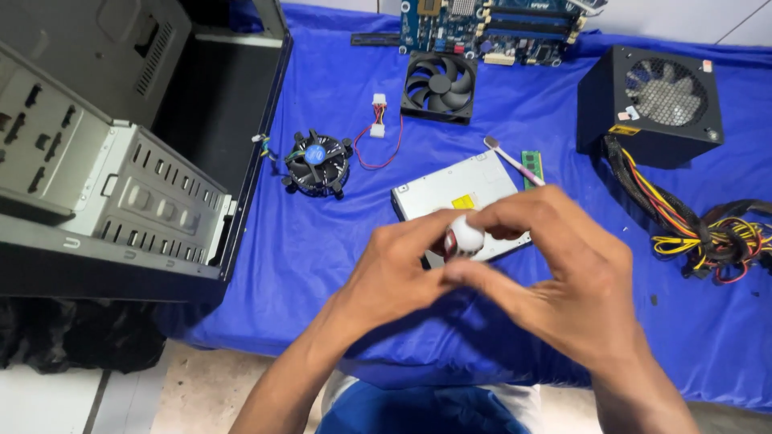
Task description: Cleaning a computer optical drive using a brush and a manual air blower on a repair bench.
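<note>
White with a dark red band, the small round object (464, 238) sits between both my hands, directly over the near edge of the silver optical drive (458, 197). My left hand (394, 273) pinches it from the left with thumb and fingertips; my right hand (563, 273) closes over it from the right, fingers curled, thumb beneath. What kind of object it is I cannot tell.

The optical drive lies flat on the blue cloth (338, 241) and bears a small yellow rectangular label on its top. Left of the drive stands the round cooler fan (318, 161) with a blue circular sticker at its hub. Beyond the drive lies the square black case fan (439, 86). Right of the drive sits the black power supply (651, 104), carrying a yellow label on its near edge. Far left of the drive lies the open computer case (121, 161).
</note>
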